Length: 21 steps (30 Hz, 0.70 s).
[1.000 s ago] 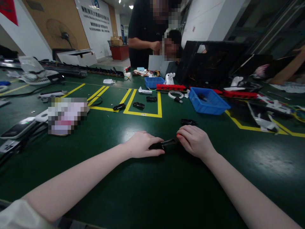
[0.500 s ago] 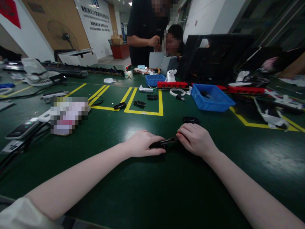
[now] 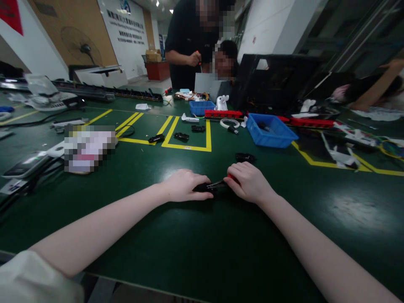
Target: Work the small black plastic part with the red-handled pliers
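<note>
My left hand [image 3: 184, 186] is closed on a small black part [image 3: 202, 187], thumb below and fingers above, low over the green table. My right hand [image 3: 248, 181] has its fingers curled around a slim dark piece with a shiny edge [image 3: 217, 184], which meets the black part. A bit of red shows at the right fingertips; whether it belongs to that piece I cannot tell. Just beyond my right hand lies another black part [image 3: 245, 157]. Several similar ones, such as this black part [image 3: 181, 136], rest farther off around the yellow tape outlines.
A blue bin [image 3: 271, 136] with dark items stands at the right, a smaller blue bin [image 3: 202, 107] behind it. Red strips [image 3: 223, 114], a white cable coil [image 3: 229, 123] and a large black panel [image 3: 277, 84] lie beyond. Blurred-out pink object [image 3: 91, 149] at left. Co-workers sit and stand opposite.
The view has shifted slightly, so both hands appear a little left and higher. Red now shows at my right fingertips. The standing co-worker's hand now holds up something with a red end.
</note>
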Available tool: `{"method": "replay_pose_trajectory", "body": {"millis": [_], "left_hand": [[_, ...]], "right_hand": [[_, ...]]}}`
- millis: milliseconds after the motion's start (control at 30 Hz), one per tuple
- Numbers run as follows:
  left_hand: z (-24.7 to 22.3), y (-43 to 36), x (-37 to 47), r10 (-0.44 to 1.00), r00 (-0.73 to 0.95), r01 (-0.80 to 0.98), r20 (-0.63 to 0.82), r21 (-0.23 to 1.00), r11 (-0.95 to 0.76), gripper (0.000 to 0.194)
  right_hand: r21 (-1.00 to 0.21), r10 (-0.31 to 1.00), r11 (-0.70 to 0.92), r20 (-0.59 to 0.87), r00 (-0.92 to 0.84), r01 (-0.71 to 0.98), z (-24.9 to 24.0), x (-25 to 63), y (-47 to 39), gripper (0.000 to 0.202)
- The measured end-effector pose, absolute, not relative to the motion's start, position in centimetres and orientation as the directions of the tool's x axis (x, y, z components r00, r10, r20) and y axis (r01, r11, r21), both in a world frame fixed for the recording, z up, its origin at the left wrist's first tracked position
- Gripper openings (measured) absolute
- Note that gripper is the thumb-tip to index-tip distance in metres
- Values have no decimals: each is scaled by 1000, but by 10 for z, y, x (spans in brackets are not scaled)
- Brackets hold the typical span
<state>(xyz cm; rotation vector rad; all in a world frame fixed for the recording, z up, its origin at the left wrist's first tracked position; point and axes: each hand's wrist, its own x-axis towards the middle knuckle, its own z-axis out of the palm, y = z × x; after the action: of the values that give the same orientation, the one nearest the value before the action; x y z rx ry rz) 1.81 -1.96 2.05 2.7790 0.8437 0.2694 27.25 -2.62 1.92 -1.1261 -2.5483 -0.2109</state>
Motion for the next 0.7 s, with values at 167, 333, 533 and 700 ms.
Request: {"method": "replay_pose_trajectory", "body": {"millis": [167,333,533,700], "left_hand": [[19,-19,17,565,819,513,102,311,-800,45],[20,-18,16,567,817,492,105,387,-780,41],[22,-18,15,574,811,483,110,427,-764,38],[19,-18,16,603,781,521,160,365,-772,43]], "right_hand": [[-28,731,651,292,-617,758,18,270,-26,37],[-62,759,629,265,-595,775,20,268,-28,37],[-70,758,631,264,-596,772,21,266,-28,40],[-54,764,613,295,-573,788,21,265,-27,40]]}}
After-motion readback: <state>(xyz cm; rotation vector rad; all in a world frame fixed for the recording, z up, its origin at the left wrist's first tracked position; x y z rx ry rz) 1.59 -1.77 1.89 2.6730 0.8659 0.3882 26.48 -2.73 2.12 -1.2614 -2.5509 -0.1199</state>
